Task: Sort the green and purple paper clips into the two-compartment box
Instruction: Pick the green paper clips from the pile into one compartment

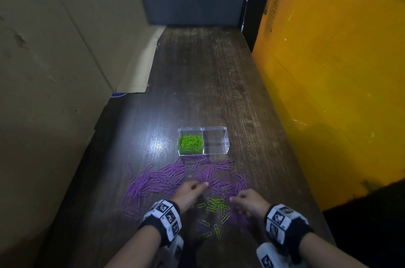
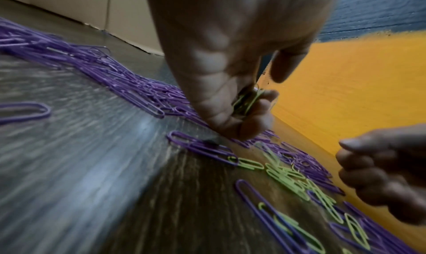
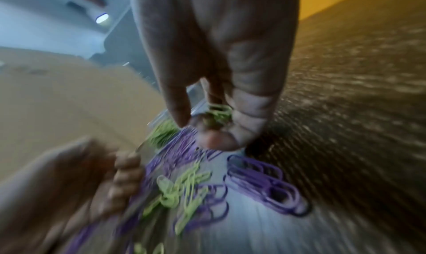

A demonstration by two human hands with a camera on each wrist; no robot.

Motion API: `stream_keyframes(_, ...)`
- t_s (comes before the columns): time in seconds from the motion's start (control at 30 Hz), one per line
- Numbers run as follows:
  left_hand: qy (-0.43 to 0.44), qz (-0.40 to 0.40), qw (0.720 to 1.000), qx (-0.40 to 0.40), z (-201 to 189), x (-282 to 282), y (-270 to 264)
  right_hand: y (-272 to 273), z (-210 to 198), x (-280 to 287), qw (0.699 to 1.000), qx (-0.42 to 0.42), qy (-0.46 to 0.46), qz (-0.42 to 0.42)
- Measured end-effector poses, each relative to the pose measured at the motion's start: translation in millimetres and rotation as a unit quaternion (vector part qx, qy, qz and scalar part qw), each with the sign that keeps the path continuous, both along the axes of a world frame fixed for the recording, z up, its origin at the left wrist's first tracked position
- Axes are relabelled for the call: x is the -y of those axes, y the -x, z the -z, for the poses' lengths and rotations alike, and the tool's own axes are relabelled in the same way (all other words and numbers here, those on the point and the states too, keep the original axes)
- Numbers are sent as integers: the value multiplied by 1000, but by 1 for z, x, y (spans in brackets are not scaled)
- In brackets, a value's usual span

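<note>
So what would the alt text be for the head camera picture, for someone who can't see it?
Two hands, the left hand and right hand, gather the few green paper clips left among a wide scatter of purple paper clips on a dark wooden table. Beyond them a clear two-compartment box holds green clips in its left half; its right half is empty.

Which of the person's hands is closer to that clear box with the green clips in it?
The left hand. It sits nearly straight below the clear box, amid the purple clips. The right hand is lower and off to the right, farther away.
</note>
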State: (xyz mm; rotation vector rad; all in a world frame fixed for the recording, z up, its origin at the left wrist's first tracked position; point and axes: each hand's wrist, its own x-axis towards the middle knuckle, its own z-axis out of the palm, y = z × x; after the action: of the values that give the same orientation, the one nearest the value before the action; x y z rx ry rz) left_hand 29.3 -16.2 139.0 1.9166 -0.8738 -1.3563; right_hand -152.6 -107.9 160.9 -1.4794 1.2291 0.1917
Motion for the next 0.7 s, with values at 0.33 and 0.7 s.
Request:
stream_keyframes(0.33,16,323,873,365,-14,-14,0,-28,7,-24,951,-137,220,-171)
stream_keyframes(0.7,46,370,838,400,-6,11,19,-1,-1,6,995,60,-3,86)
